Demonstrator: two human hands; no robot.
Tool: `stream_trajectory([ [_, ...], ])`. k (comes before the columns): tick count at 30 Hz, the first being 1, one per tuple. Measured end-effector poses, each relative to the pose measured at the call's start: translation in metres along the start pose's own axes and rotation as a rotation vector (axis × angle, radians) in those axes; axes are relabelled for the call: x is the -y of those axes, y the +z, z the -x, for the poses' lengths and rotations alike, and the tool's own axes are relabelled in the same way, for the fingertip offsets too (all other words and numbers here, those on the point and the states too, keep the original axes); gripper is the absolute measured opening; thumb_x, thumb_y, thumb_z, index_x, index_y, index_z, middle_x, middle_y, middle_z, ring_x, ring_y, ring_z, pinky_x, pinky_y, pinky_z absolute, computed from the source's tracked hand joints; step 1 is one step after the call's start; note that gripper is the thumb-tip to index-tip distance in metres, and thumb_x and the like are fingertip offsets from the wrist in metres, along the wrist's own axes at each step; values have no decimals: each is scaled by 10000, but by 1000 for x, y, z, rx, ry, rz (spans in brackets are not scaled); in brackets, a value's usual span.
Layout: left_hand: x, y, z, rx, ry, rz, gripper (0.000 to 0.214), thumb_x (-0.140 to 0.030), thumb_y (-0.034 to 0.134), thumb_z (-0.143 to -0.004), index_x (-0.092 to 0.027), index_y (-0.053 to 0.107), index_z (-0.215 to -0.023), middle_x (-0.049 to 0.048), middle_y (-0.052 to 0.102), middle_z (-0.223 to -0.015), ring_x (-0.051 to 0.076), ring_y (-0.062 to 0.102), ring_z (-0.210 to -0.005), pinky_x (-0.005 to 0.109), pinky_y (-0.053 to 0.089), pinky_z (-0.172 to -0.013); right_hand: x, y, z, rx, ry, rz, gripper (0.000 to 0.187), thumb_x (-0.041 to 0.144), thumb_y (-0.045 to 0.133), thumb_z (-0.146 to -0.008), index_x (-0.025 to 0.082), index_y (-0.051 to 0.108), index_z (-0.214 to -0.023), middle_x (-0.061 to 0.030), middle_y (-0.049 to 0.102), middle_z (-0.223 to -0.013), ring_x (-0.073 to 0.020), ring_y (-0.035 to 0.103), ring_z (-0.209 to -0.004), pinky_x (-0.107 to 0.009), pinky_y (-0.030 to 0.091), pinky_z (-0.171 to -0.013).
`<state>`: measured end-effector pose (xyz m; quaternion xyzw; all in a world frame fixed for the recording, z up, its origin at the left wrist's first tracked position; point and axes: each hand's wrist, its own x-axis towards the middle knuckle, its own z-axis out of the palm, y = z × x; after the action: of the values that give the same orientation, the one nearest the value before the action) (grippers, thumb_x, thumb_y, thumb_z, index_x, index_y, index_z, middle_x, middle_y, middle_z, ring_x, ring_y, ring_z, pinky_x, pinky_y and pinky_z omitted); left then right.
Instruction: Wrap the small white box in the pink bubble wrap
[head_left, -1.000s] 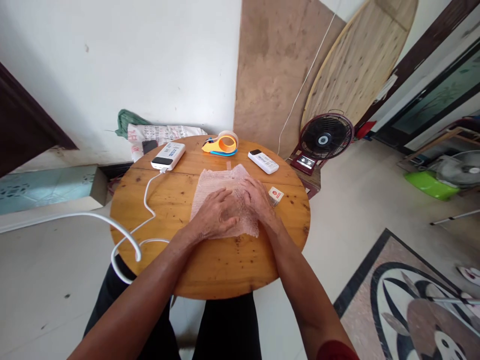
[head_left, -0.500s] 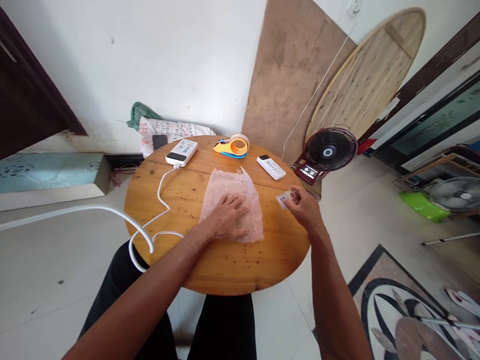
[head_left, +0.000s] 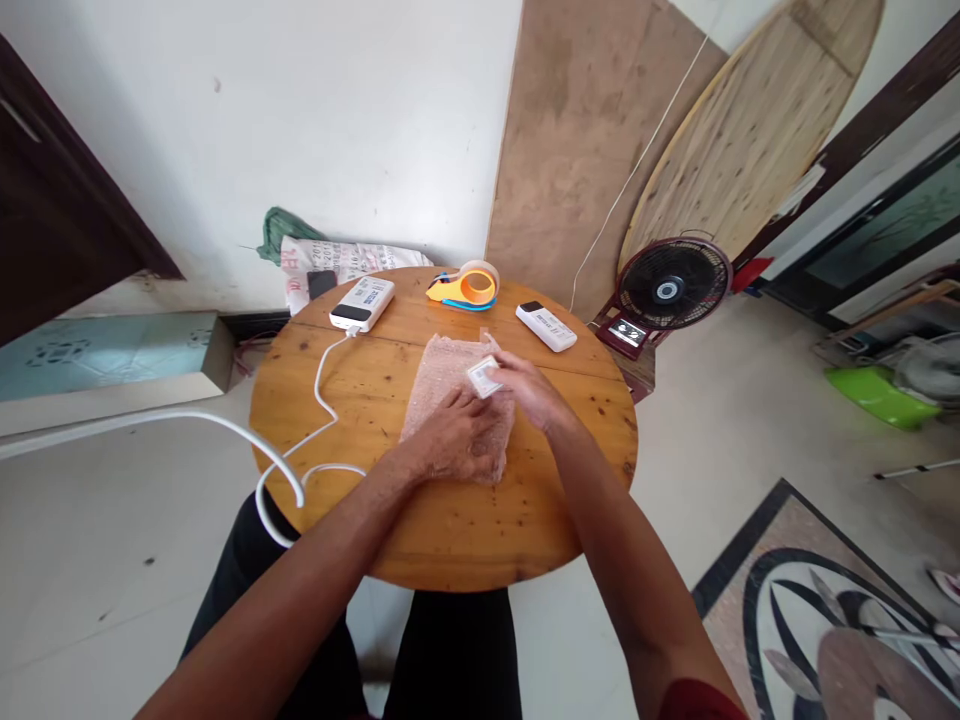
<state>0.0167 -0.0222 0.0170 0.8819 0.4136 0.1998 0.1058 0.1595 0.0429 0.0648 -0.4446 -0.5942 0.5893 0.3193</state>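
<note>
A pinkish sheet of bubble wrap [head_left: 442, 375] lies on the round wooden table [head_left: 375, 545]. My left hand [head_left: 461, 435] rests on it with fingers spread, palm down. My right hand [head_left: 529, 385] pinches a small, flat, pale printed card [head_left: 482, 377] and holds it over the bubble wrap, just beyond the left fingertips. Whether the card touches the wrap I cannot tell. Part of the wrap is hidden under both hands.
Behind the wrap sit an orange tape dispenser [head_left: 472, 287] and a white power bank [head_left: 546, 326]. Another power bank [head_left: 363, 304] at the left has a white cable [head_left: 320, 385] plugged in. A black fan [head_left: 670, 287] stands beyond the table's right edge.
My right hand has moved left with the card, from the table's right side to over the bubble wrap. The wrap's right edge now sits further in. My left hand stays in place.
</note>
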Motion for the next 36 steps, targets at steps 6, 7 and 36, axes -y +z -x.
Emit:
stream_trajectory([
  [6,8,-13,-2,-120,-160,133,480,-198,530,-729,-228,620,-1199,55,607,-1254,241,517,-1171,390,368,-1045,-23,-31,13,-26,-47,-5,371,306,674,-678,207,622,-1032,-16,674,-935,-176,617,-867,-310,477,-789],
  [7,10,-16,-2,-163,-284,151,451,-158,485,-738,-216,648,-1154,52,658,-1158,217,566,-1088,351,418,-986,-28,-31,15,-23,-99,-2,409,305,686,-678,208,610,-1068,-21,675,-972,-180,618,-901,-316,475,-821],
  [36,25,-18,-2,-227,-526,183,319,-187,421,-805,-169,727,-895,64,724,-912,178,609,-854,268,458,-795,-44,-23,27,85,-339,634,450,271,669,-725,213,568,-1160,-46,653,-1056,-213,596,-930,-355,462,-849],
])
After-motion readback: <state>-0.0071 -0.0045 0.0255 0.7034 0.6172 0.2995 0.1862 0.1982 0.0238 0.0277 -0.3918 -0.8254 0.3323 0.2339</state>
